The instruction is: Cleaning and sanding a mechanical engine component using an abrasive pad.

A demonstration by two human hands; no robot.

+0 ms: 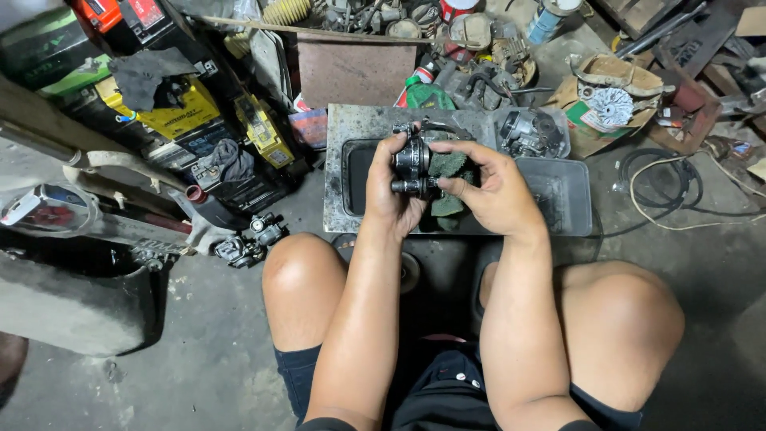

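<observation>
A dark metal carburetor (413, 164) is being held above the trays, between the two knees, by the left hand (391, 191), whose fingers are being wrapped closed around its left side. A green scouring pad (448, 172) is being pressed against the carburetor's right face by the right hand (495, 191), with those fingers being curled tight over the pad.

Below the hands, a grey plastic tray (566, 195) is being kept on the floor; its inside looks dirty and dark, and what it contains cannot be told. A black tray (355, 164) is being partly hidden by the left hand; its contents cannot be made out either. Just behind the grey tray, a clear plastic tub (531, 132) is being used to hold a second carburetor-like metal part. Further right, an open cardboard box (606, 108) is being filled with a white finned part and crumpled wrapping. A smaller carburetor (247, 243) is being left on the floor beside the left knee.
</observation>
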